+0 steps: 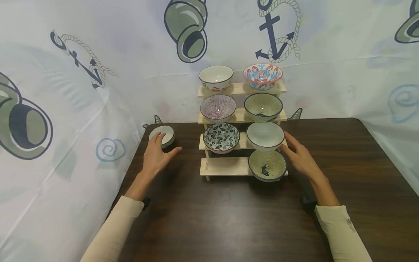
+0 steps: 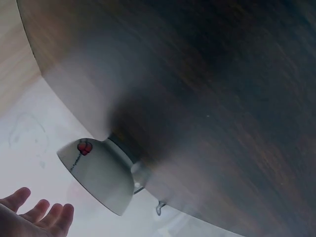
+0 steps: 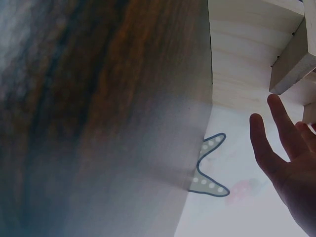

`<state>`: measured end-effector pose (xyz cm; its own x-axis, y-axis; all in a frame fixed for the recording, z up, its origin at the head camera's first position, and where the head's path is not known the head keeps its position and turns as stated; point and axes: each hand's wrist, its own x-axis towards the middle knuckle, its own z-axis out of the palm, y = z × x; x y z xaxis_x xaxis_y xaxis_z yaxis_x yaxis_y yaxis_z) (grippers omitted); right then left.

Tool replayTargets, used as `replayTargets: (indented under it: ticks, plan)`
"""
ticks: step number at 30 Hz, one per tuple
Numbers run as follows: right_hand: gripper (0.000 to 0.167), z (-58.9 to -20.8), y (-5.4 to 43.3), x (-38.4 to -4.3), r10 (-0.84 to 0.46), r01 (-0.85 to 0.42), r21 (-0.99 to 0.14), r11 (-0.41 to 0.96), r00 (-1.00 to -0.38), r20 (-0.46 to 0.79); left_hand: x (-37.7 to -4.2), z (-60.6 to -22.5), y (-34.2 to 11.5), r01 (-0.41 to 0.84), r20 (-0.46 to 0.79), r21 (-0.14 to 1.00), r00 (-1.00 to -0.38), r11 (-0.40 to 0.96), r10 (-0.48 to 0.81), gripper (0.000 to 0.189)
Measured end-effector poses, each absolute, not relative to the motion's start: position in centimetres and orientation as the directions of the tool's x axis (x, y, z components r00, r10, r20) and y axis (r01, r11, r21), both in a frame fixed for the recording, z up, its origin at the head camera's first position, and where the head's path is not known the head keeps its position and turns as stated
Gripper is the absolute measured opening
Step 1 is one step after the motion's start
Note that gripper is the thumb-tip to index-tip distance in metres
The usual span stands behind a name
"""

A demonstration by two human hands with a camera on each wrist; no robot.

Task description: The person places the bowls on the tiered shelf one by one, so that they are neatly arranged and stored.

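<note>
On the far left of the table, a small white bowl (image 1: 167, 131) stands near the edge; the left wrist view shows a red motif on the white bowl's outside (image 2: 101, 173). My left hand (image 1: 158, 155) reaches over its near side in the head view, thumb spread wide; in the left wrist view the fingers (image 2: 52, 217) are apart from the bowl. At the right of the wooden tiered rack, my right hand (image 1: 299, 158) has its fingertips right at the side of a plain white bowl (image 1: 265, 134). Its fingers (image 3: 284, 128) extend beside the rack in the right wrist view. Just below is a speckled green bowl (image 1: 273, 163).
The rack's lowest shelf (image 1: 226, 166) holds the speckled bowl at its right. Higher up are a black-and-white leaf bowl (image 1: 221, 137), a striped bowl (image 1: 218, 107), a green bowl (image 1: 263, 105), a cream bowl (image 1: 216, 76) and a red-blue bowl (image 1: 262, 75). A patterned cloth (image 1: 140, 54) hangs behind.
</note>
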<state>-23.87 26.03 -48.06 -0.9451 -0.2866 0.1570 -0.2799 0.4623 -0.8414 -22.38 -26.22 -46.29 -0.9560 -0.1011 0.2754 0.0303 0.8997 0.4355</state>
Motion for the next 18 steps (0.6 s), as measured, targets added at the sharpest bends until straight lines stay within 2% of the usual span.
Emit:
replayTargets:
  ticks: [18]
  plan:
    - [0.065,-48.2,25.9,-24.1,-0.274,-0.256,-0.842,0.474,-0.952,0.135,-24.1,-46.4,-28.2,-0.003,0.281,0.442,-0.949,0.897,-0.142,0.097]
